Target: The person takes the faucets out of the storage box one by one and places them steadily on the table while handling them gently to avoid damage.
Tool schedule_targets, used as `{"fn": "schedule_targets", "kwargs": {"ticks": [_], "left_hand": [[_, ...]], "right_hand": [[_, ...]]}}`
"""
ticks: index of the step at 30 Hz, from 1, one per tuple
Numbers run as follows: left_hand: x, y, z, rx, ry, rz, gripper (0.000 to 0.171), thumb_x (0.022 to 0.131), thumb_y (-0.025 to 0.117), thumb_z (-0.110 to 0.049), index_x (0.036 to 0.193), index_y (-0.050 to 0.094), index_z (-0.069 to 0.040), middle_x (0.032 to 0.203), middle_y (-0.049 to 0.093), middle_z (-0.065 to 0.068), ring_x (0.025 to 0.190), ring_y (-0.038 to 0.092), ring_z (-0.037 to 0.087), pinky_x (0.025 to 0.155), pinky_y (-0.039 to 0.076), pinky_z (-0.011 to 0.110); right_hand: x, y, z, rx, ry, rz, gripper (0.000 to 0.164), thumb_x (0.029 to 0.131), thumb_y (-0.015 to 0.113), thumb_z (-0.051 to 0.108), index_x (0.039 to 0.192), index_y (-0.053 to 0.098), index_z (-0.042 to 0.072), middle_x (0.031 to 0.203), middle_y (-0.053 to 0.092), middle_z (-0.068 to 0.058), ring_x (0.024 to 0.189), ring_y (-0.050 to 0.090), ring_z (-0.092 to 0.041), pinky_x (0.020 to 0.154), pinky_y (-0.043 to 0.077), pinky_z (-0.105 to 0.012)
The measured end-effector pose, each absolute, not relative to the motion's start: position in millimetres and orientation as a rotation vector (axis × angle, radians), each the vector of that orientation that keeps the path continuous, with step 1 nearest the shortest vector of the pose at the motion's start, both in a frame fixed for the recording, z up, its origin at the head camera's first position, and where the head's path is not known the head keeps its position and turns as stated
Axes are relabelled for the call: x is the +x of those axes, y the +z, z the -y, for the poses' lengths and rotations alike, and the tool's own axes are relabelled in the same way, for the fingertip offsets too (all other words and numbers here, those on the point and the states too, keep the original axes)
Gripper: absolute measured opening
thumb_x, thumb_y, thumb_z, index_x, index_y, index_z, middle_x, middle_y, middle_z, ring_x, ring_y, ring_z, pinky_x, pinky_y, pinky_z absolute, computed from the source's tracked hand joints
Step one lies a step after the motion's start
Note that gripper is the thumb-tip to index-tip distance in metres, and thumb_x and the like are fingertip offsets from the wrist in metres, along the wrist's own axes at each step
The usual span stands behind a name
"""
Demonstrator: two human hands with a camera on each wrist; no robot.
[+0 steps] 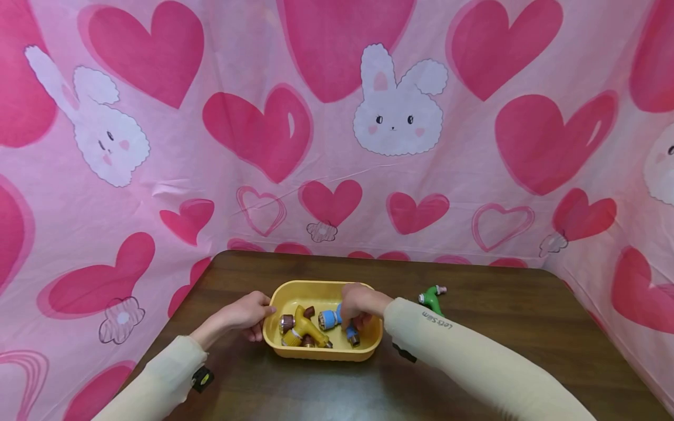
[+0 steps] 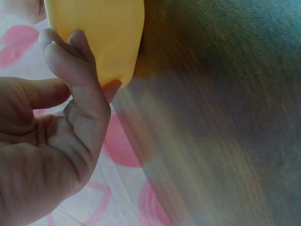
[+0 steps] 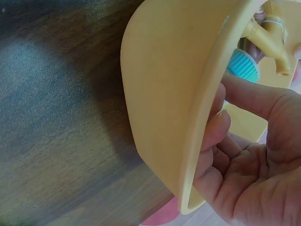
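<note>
Right hand (image 1: 359, 304): fingers clamp a blue tap (image 1: 330, 319). Left hand (image 1: 246, 314): fingers pinch yellow tray's (image 1: 326, 353) rim. Tray: stands nearer counter's (image 1: 500, 304) left edge, holds blue tap, yellow tap (image 1: 313, 331). Green tap (image 1: 432, 302): lies toward back edge.

yellow tub (image 1: 339, 354): upright, left hand (image 1: 245, 313) gripping rim | blue tap (image 1: 330, 319): inside, right half, in right hand (image 1: 362, 302)

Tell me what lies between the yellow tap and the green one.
The head view shows the blue tap, the right hand, the tub's right side, the sleeve, then a strip of table.
</note>
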State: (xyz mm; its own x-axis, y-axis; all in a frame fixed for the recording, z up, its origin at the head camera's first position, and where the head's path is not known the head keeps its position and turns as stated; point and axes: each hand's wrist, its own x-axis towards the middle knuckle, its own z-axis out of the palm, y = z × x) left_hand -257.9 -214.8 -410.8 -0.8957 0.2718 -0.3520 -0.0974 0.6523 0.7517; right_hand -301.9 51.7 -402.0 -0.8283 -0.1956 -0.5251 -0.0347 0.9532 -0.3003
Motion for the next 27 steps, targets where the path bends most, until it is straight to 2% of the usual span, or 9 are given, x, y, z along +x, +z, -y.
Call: {"fn": "schedule_targets", "kwargs": {"ticks": [4,11,15,27], "left_hand": [[-258.1,-410.9,214.8,0.139,1.148,-2.433,0.019,0.108,0.053,-0.006,0.109,0.067,0.006,0.056,0.061,0.01,0.042,0.058,0.013,0.045,0.057,0.03],[-257.9,-411.1,214.1,0.131,1.15,-2.433,0.02,0.109,0.051,-0.006,0.107,0.067,0.006,0.055,0.06,0.009,0.042,0.057,0.012,0.044,0.056,0.029],[-258.1,-410.8,214.7,0.153,1.146,-2.419,0.021,0.109,0.05,-0.006,0.108,0.066,0.008,0.055,0.061,0.008,0.043,0.058,0.011,0.044,0.056,0.028],[-254.6,-409.6,213.4,0.15,1.14,-2.438,0.02,0.109,0.051,-0.006,0.109,0.067,0.007,0.056,0.06,0.009,0.043,0.058,0.012,0.044,0.056,0.029]], "right_hand": [[-301.4,-400.0,-53.6,-0.192,-0.377,-2.515,0.026,0.087,0.087,0.015,0.074,0.069,0.002,0.053,0.06,-0.005,0.041,0.051,-0.013,0.044,0.051,-0.024],[-298.2,-398.2,-58.2,-0.195,-0.455,-2.466,0.025,0.085,0.089,0.016,0.085,0.067,0.003,0.058,0.058,-0.005,0.044,0.05,-0.015,0.05,0.054,-0.026],[-295.7,-397.9,-58.2,-0.194,-0.48,-2.465,0.027,0.084,0.089,0.014,0.087,0.065,0.003,0.058,0.057,-0.005,0.045,0.051,-0.015,0.052,0.056,-0.027],[-297.4,-401.2,-57.1,-0.203,-0.451,-2.475,0.026,0.085,0.089,0.014,0.085,0.065,0.002,0.057,0.057,-0.004,0.044,0.049,-0.014,0.046,0.049,-0.023]]}}
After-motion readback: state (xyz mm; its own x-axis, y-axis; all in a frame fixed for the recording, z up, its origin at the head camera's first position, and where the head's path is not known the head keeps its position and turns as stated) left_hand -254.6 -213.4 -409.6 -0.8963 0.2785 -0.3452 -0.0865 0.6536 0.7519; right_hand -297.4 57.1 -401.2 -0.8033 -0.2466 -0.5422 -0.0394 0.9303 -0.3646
